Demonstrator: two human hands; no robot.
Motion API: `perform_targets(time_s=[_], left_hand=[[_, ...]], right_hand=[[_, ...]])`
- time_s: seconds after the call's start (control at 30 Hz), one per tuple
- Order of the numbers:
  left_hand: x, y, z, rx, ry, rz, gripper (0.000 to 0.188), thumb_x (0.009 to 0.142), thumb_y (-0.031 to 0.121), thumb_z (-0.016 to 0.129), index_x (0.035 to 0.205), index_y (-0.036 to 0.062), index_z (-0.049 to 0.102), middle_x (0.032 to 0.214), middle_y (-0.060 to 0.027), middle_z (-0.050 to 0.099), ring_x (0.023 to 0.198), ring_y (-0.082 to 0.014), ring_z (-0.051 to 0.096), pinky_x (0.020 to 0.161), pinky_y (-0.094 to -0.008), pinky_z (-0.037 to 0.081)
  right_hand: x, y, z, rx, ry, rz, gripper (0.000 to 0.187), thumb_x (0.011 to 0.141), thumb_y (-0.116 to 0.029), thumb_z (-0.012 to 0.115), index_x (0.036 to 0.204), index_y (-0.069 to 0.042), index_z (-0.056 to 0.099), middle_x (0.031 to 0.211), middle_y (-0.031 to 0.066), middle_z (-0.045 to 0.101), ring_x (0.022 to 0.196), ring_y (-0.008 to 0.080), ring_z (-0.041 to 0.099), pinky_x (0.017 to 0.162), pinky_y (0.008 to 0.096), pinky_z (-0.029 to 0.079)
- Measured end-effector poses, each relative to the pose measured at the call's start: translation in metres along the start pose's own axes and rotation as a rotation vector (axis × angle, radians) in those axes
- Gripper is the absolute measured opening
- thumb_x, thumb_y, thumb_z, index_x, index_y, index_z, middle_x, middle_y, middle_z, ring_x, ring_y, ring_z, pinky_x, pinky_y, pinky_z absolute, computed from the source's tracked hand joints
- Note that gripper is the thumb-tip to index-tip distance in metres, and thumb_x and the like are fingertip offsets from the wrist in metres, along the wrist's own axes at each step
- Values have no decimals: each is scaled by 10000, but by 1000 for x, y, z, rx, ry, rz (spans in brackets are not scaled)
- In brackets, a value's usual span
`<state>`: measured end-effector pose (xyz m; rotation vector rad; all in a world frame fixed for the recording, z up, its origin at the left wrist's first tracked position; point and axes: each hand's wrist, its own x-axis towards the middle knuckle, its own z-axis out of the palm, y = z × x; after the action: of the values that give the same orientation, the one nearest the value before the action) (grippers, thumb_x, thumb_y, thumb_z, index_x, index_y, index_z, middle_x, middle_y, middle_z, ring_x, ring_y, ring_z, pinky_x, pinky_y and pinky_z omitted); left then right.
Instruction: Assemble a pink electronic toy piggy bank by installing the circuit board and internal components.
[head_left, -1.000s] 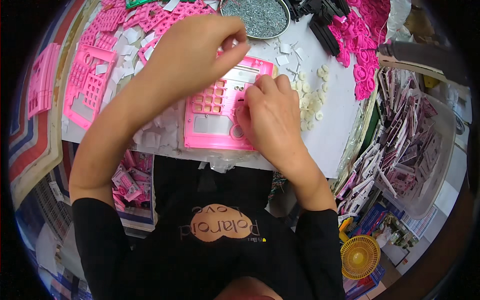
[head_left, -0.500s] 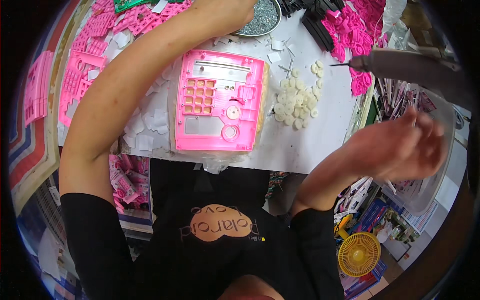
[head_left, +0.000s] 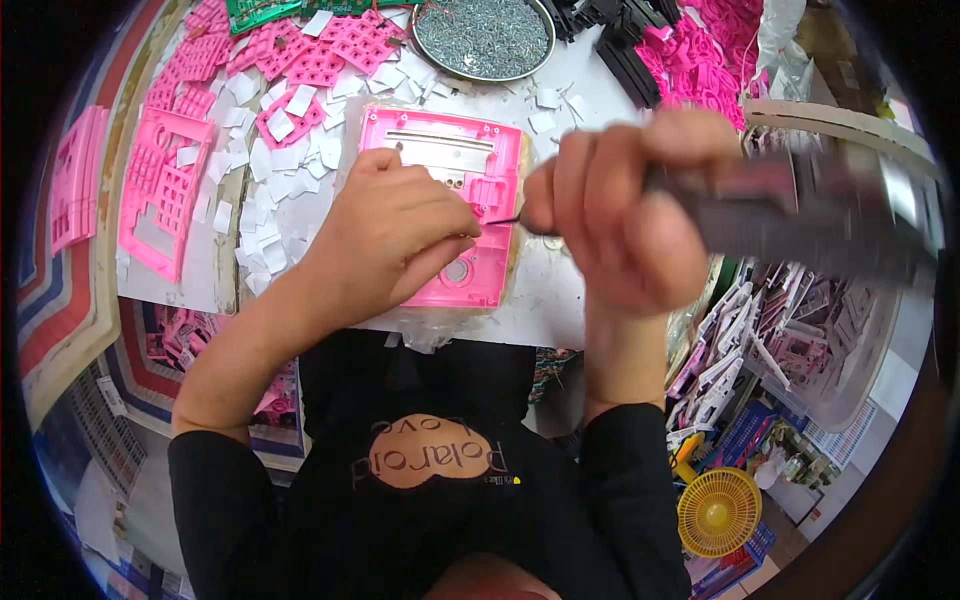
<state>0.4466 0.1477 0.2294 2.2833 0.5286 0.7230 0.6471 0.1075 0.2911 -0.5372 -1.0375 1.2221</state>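
A pink plastic casing lies open side up on the table close to my body, with a silvery strip set in its far part. Over its left and middle area my left hand is bent, thumb and fingertips pinched together; anything between them is too small to make out. From the right, my right hand wraps round a dark power screwdriver, blurred by motion. Its thin bit points left across the casing's right edge, close to my left fingertips. The white round discs beside the casing are mostly hidden behind my right hand.
Past the casing stands a round metal dish of small screws. White paper pieces and pink keypad parts lie to the left. Black parts and pink parts sit far right. A clear bin stands at the right.
My left hand has come from the screw dish down to the casing. My right hand has moved up and left and taken hold of the screwdriver, bringing its bit to the casing.
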Motion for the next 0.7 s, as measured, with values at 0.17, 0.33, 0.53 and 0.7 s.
perform_targets(time_s=[0.17,0.33,0.53,0.7], left_hand=[[-6,4,5,-69,50,-30,147,787,88,767,889,127,669,829,6,682,770,-193,615,851,-376,374],[-8,3,4,-88,64,-20,174,762,95,786,892,127,674,809,5,671,769,-199,616,849,-375,378],[-6,8,6,114,81,-36,251,742,195,806,942,118,675,957,-6,659,916,-208,607,897,-417,363],[-9,-4,1,249,-68,148,288,729,248,793,946,98,679,1030,-3,647,1006,-194,588,941,-451,371]], right_hand=[[-18,-3,14,-87,-73,-85,301,947,-176,640,1185,-104,471,643,24,487,564,149,475,569,343,461],[-22,-2,18,-159,-61,-46,286,957,-204,629,1182,-145,462,625,-1,459,543,142,453,564,344,447],[-27,10,10,-225,-58,-69,288,942,-153,629,1166,-113,453,620,26,457,533,152,449,544,343,437],[-41,34,1,-303,32,-41,273,936,-110,620,1142,-63,447,645,69,500,546,155,455,536,343,439]])
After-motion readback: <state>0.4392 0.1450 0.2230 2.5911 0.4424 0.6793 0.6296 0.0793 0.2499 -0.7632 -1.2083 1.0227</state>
